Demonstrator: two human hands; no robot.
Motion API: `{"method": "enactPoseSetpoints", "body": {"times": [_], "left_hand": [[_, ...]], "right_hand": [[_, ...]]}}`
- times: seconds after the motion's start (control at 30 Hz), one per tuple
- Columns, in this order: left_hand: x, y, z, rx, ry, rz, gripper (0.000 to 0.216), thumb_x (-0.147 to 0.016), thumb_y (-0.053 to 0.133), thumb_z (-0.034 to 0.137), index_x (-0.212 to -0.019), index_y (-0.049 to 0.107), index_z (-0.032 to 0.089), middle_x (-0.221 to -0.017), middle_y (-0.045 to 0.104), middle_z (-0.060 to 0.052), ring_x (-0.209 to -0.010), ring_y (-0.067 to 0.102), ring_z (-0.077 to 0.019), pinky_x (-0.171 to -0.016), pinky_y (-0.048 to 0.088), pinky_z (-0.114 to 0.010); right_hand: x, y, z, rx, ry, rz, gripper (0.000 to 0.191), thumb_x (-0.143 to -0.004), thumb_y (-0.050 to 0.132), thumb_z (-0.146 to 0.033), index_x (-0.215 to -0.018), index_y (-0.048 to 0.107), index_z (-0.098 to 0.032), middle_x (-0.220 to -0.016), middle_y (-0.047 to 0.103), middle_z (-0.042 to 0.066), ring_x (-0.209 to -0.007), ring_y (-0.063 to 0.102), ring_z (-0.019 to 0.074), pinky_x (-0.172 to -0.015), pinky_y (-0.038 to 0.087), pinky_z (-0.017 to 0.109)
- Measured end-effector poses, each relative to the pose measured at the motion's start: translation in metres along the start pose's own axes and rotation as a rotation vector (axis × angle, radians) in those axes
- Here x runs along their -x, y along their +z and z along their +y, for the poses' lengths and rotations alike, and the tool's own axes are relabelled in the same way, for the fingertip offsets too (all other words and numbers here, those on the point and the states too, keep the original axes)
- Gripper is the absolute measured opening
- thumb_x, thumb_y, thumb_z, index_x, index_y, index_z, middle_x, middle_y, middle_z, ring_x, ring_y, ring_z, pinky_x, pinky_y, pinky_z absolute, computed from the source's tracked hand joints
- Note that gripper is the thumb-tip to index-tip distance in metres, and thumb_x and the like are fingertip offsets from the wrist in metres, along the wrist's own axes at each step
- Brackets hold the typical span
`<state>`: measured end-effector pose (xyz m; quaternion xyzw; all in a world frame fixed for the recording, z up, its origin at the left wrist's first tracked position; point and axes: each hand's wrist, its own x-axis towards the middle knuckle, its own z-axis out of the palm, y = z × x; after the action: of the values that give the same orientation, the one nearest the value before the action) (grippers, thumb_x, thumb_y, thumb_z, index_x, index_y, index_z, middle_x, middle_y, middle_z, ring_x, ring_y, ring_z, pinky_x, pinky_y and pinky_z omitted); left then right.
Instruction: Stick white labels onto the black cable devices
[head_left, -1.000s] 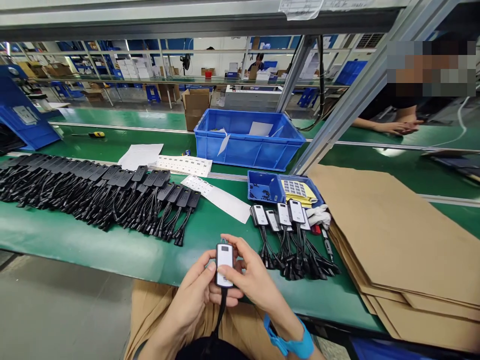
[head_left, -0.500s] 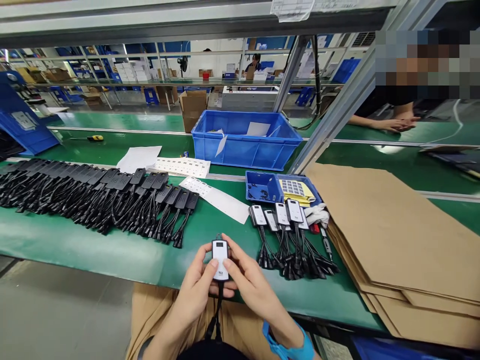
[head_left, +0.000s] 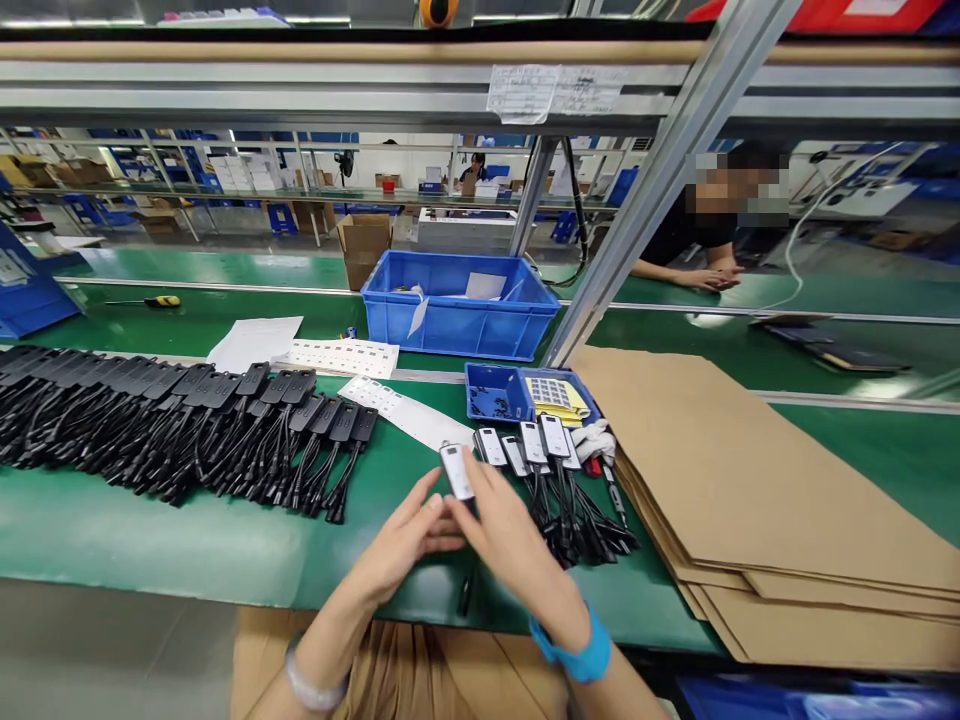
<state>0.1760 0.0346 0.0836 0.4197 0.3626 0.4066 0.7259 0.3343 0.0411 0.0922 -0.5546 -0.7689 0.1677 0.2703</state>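
A: What lies under the hands?

B: A green bench mat (head_left: 150, 520), glossy, running the whole width. The right hand (head_left: 517, 545) has its fingers curled around a small black module with a white label (head_left: 456, 470), pinched near its lower end; the module tilts up toward 12 o'clock, just above the mat. The left hand (head_left: 405, 540) lies at 9 o'clock of the right, fingers half open, tips touching the right hand's fingers; whether it grips anything cannot be told. A blue wrist strap (head_left: 577, 655) circles the right wrist.

A: And around that module?

B: At 3 o'clock of it, just beside, a row of labelled modules (head_left: 536, 445) lies with black cables fanned toward 5 o'clock. At 9 o'clock, well apart, a long row of black unlabelled modules (head_left: 172, 410) stretches to the left edge. White label sheets (head_left: 409, 412) lie at 11 o'clock. A small blue tray (head_left: 499, 390) sits at 1 o'clock, and a large blue bin (head_left: 457, 320) farther at 12. Brown cardboard sheets (head_left: 750, 500) are stacked at 3 o'clock.

A: The room?

B: A slanted metal frame post (head_left: 637, 210) rises at 1 o'clock. Behind it another person's hands (head_left: 709, 280) rest on a second green belt. Shelves and cardboard boxes (head_left: 364, 240) fill the far background.
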Motion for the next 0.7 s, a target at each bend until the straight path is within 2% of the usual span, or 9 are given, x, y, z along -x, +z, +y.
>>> {"method": "enactPoseSetpoints", "body": {"times": [0.07, 0.13, 0.2, 0.27, 0.33, 0.4, 0.5, 0.6, 0.7], "left_hand": [[-0.015, -0.009, 0.003, -0.413, 0.116, 0.000, 0.063, -0.088, 0.057, 0.042, -0.142, 0.038, 0.014, -0.132, 0.055, -0.020, -0.122, 0.053, -0.0312, -0.105, 0.038, -0.051], [-0.031, -0.017, 0.006, -0.843, 0.241, -0.002, 0.060, -0.088, 0.056, 0.030, -0.142, 0.038, 0.012, -0.145, 0.040, -0.022, -0.136, 0.037, -0.0327, -0.112, 0.028, -0.051], [-0.047, -0.022, 0.007, -1.188, 0.282, -0.045, 0.063, -0.088, 0.055, 0.026, -0.144, 0.032, 0.009, -0.152, 0.026, -0.024, -0.142, 0.021, -0.0342, -0.114, 0.021, -0.053], [-0.059, -0.025, 0.004, -1.399, 0.285, -0.063, 0.068, -0.089, 0.056, 0.029, -0.146, 0.026, 0.007, -0.154, 0.016, -0.026, -0.144, 0.010, -0.0362, -0.114, 0.018, -0.056], [-0.066, -0.026, -0.001, -1.494, 0.280, -0.036, 0.070, -0.090, 0.056, 0.033, -0.147, 0.024, 0.008, -0.154, 0.014, -0.027, -0.143, 0.008, -0.0387, -0.113, 0.017, -0.060], [-0.068, -0.028, -0.007, -1.521, 0.273, 0.003, 0.069, -0.090, 0.055, 0.036, -0.146, 0.025, 0.009, -0.153, 0.019, -0.028, -0.143, 0.012, -0.0400, -0.111, 0.019, -0.062], [-0.066, -0.032, -0.017, -1.565, 0.285, 0.040, 0.066, -0.090, 0.054, 0.043, -0.143, 0.032, 0.010, -0.150, 0.027, -0.026, -0.142, 0.019, -0.0381, -0.112, 0.021, -0.060], [-0.065, -0.037, -0.022, -1.598, 0.314, 0.062, 0.067, -0.089, 0.051, 0.050, -0.139, 0.038, 0.008, -0.150, 0.028, -0.026, -0.142, 0.019, -0.0374, -0.114, 0.020, -0.056], [-0.066, -0.040, -0.025, -1.621, 0.343, 0.065, 0.071, -0.090, 0.047, 0.055, -0.140, 0.036, 0.006, -0.150, 0.028, -0.026, -0.141, 0.021, -0.0386, -0.114, 0.022, -0.055]], "right_hand": [[-0.016, -0.011, 0.011, 0.254, 0.104, 0.005, 0.054, -0.091, 0.047, -0.019, -0.142, 0.037, -0.006, -0.115, 0.057, 0.023, -0.105, 0.053, 0.0370, -0.088, 0.046, 0.053], [-0.034, -0.018, 0.018, 0.435, 0.192, -0.013, 0.045, -0.089, 0.047, -0.015, -0.132, 0.048, -0.001, -0.111, 0.058, 0.027, -0.104, 0.051, 0.0415, -0.086, 0.042, 0.057], [-0.055, -0.018, 0.018, 0.474, 0.192, -0.033, 0.037, -0.090, 0.044, -0.013, -0.124, 0.056, -0.003, -0.114, 0.057, 0.027, -0.107, 0.050, 0.0413, -0.088, 0.038, 0.056], [-0.081, -0.011, 0.015, 0.417, 0.131, -0.066, 0.032, -0.092, 0.043, -0.014, -0.120, 0.060, -0.010, -0.117, 0.058, 0.021, -0.110, 0.051, 0.0351, -0.092, 0.038, 0.047], [-0.111, 0.004, 0.011, 0.346, 0.079, -0.120, 0.028, -0.093, 0.047, -0.018, -0.116, 0.063, -0.016, -0.115, 0.062, 0.014, -0.109, 0.054, 0.0274, -0.092, 0.038, 0.036], [-0.140, 0.023, 0.009, 0.292, 0.085, -0.170, 0.026, -0.091, 0.053, -0.022, -0.114, 0.064, -0.016, -0.113, 0.064, 0.012, -0.108, 0.056, 0.0248, -0.089, 0.039, 0.031], [-0.175, 0.052, 0.007, 0.253, 0.188, -0.193, 0.040, -0.087, 0.060, -0.034, -0.119, 0.059, -0.010, -0.117, 0.061, 0.018, -0.111, 0.055, 0.0311, -0.085, 0.041, 0.035], [-0.192, 0.075, 0.009, 0.228, 0.278, -0.175, 0.060, -0.082, 0.064, -0.047, -0.125, 0.051, -0.007, -0.123, 0.057, 0.024, -0.114, 0.051, 0.0374, -0.084, 0.040, 0.040], [-0.196, 0.086, 0.013, 0.204, 0.297, -0.161, 0.061, -0.079, 0.068, -0.046, -0.123, 0.051, -0.008, -0.119, 0.059, 0.023, -0.113, 0.052, 0.0381, -0.084, 0.039, 0.043]]}}
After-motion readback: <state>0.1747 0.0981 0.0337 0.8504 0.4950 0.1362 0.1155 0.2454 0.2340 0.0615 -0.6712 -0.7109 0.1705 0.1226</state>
